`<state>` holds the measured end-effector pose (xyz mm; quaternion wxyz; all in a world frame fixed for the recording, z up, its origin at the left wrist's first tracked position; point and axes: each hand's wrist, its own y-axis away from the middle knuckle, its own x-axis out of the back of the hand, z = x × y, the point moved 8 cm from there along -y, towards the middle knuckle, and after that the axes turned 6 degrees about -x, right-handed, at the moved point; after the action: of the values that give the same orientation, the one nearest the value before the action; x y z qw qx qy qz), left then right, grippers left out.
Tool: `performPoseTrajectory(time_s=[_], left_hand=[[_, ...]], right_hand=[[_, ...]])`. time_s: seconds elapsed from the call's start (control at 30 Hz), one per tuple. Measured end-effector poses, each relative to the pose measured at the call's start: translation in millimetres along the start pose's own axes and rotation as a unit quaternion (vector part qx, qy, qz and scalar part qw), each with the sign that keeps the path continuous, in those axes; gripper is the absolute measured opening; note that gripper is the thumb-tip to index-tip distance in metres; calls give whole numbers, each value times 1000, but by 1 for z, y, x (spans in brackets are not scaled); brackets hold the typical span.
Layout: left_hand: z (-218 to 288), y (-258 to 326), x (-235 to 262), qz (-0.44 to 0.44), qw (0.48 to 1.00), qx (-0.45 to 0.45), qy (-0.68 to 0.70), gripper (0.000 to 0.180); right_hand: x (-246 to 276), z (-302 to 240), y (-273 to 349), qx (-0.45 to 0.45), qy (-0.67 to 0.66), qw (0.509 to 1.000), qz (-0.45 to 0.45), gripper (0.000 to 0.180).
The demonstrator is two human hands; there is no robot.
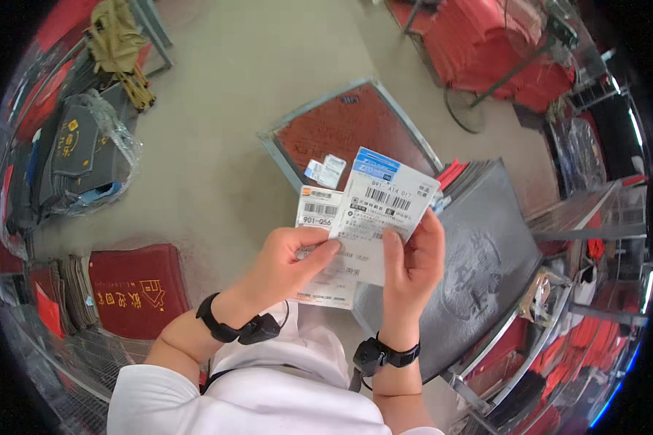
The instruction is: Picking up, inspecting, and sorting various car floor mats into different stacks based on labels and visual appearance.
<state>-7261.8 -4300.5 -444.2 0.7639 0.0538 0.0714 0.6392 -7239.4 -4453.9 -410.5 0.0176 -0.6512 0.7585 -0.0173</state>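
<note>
In front of my chest I hold white printed shipping labels with barcodes. The upper label (374,210), with a blue strip along its top, is pinched by my right hand (413,257) at its right side, thumb on its face. My left hand (294,261) grips the lower left of the labels between thumb and fingers. Behind it and to the left, partly covered, is another label (318,206) with an orange mark. How many labels lie in the stack is hidden. Both wrists wear black bands with a small device.
A metal-framed stand with a red-brown top (341,130) is just beyond, a small white packet (328,171) on it. Dark grey mats (471,254) are stacked at right. Maroon mats (141,290) and plastic-wrapped grey mats (87,145) sit left. Red mats (479,51) are piled far right.
</note>
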Motion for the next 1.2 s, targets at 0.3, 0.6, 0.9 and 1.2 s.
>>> performPoseTrajectory(time_s=[0.3,0.6,0.9,1.2], left_hand=[[95,149,102,154,983,-101,-1,19],[121,276,292,320,929,-183,11,22],[146,369,476,487,848,-205,39,20],[130,359,656,582,782,-221,28,19]], right_hand=[[-103,-119,76,108,0,987,-118,13],[-340,-168,142,156,-24,941,-301,22],[-567,-199,194,184,-87,897,-394,59],[-776,-189,175,244,-56,821,-514,11]])
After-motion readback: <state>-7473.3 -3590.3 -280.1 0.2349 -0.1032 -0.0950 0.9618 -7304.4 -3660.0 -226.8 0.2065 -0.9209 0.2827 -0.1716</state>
